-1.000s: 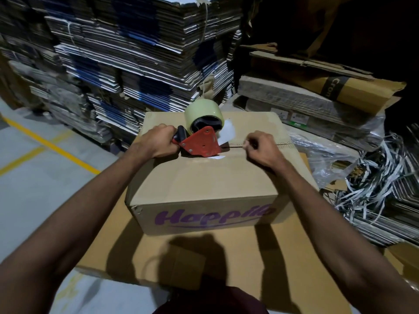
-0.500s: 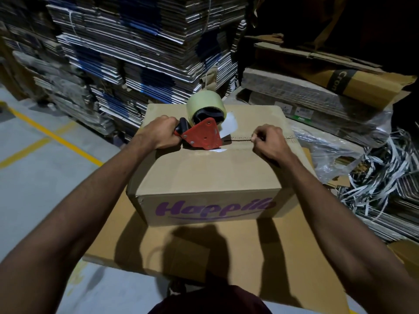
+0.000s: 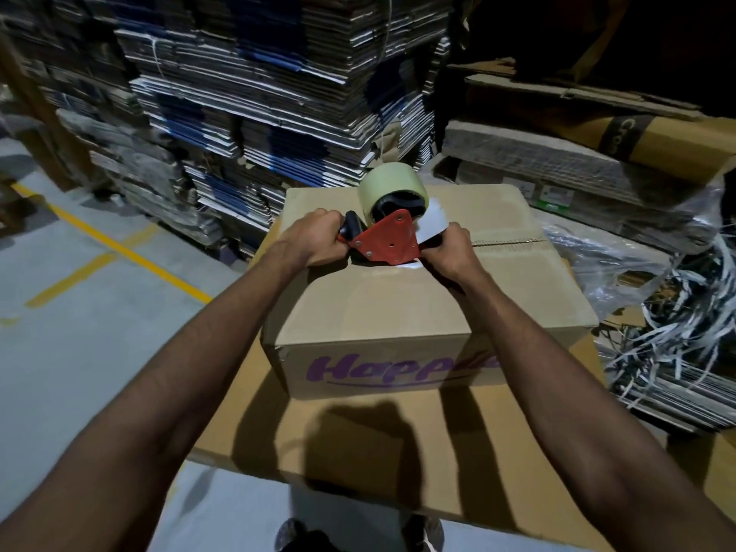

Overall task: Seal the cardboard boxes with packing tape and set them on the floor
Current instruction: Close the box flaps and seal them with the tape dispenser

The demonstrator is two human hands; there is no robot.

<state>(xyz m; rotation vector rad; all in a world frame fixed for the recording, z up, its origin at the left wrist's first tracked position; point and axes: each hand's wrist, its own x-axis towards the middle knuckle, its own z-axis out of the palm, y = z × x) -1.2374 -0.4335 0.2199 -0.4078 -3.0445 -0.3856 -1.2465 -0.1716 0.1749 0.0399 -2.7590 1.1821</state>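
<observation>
Head view: a cardboard box (image 3: 398, 296), purple "Happ…" lettering on its near side, sits on a bigger flat box (image 3: 358, 444) at centre. A red tape dispenser (image 3: 384, 241) w/ a pale tape roll (image 3: 392, 187) rests on the box top, on the flap seam (image 3: 509, 241). Left hand (image 3: 314, 239) grips the dispenser's black handle, fingers curled round it. Right hand (image 3: 448, 249) sits just right of the dispenser, fingers curled at a loose white tape end (image 3: 430, 223); whether they pinch it can't be told. Seam right of the hands is bare of tape. Far left: stacks of flattened cartons (image 3: 259, 93). Right: bundled cardboard (image 3: 557, 165) & white strapping scraps (image 3: 677, 332). Grey floor (image 3: 59, 332) w/ yellow line (image 3: 127, 249) at left.
</observation>
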